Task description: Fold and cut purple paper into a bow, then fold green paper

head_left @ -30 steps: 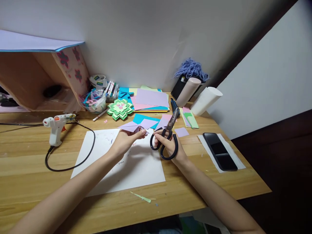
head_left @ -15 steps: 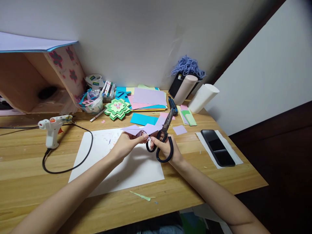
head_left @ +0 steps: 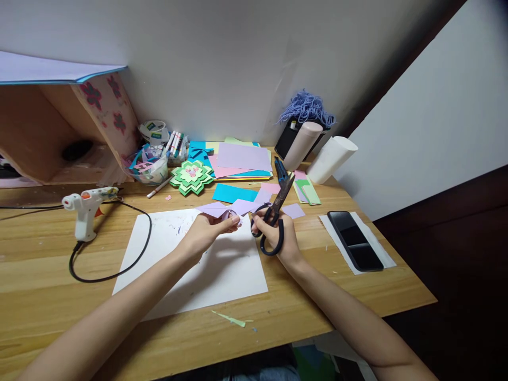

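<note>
Over the white sheet (head_left: 222,275), my left hand (head_left: 208,233) pinches a folded piece of lilac paper (head_left: 214,210) between thumb and fingers. My right hand (head_left: 282,233) grips black-handled scissors (head_left: 273,217), their blades pointing up and away from me. A small gap separates my two hands. Beyond them lie a blue paper strip (head_left: 234,193) and more lilac paper, partly hidden behind the scissors. One lilac square (head_left: 293,211) rests on the table just right of the scissors.
A glue gun (head_left: 85,211) stands at left, its black cable looping onto the white sheet. At the back are a layered green paper flower (head_left: 192,177), stacked coloured paper (head_left: 244,157) and a tub of scraps (head_left: 146,168). A phone (head_left: 354,241) lies at right.
My right hand has moved right with the scissors, away from the lilac paper that it was close against. My left hand stays nearly in place, still holding the paper.
</note>
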### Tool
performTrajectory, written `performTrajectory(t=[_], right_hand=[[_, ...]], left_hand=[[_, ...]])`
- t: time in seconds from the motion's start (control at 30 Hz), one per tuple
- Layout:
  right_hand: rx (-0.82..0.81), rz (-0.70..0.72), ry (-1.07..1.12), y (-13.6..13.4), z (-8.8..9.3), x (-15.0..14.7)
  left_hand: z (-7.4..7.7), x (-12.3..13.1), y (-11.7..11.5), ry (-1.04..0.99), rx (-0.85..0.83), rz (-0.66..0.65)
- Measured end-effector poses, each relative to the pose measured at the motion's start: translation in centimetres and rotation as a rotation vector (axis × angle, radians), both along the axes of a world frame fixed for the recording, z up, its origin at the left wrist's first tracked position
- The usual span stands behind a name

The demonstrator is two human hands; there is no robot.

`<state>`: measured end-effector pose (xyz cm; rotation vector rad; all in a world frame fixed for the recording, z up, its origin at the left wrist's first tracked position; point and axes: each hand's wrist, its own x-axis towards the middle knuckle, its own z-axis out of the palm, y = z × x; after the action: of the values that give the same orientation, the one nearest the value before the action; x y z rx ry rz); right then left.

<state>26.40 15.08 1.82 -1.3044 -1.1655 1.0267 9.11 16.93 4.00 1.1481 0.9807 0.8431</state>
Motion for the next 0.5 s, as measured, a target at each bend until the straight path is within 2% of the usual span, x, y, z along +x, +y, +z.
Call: performTrajectory(t=[0.07, 0.13, 0.17, 0.23, 0.3, 0.33, 0.4, 0.5], right_hand=[[0.008, -0.097, 0.010, 0.5, -0.3, 0.4], [0.036, -0.080, 0.063, 0.9, -0.4, 1.0], [0.058, 0.002, 0.096, 1.0, -0.4, 1.3], [0.093, 0.294, 0.117, 1.0, 0.0, 1.8], [0.082, 0.611, 0.027, 0.6, 0.6, 2.3], [0.054, 0.720, -0.044, 0.3, 0.9, 2.5], [-0.029, 0.831, -0.172, -0.3, 1.5, 2.9], [-0.143, 0.844, -0.296, -0.8, 1.7, 3.2]], left_hand=[[-0.1, 0.0, 0.1, -0.008, -0.010, 0.026], [-0.3, -0.1, 0.2, -0.013, -0.023, 0.068], [-0.3, -0.2, 0.3, -0.015, -0.027, 0.093], [-0.3, -0.5, 0.7, -0.022, -0.030, 0.147], [-0.2, -0.9, 1.1, -0.032, -0.039, 0.194], [-0.2, -1.1, 1.3, -0.036, -0.048, 0.218], [-0.1, -1.5, 1.7, -0.043, -0.072, 0.256], [-0.1, -1.7, 2.1, -0.047, -0.095, 0.297]])
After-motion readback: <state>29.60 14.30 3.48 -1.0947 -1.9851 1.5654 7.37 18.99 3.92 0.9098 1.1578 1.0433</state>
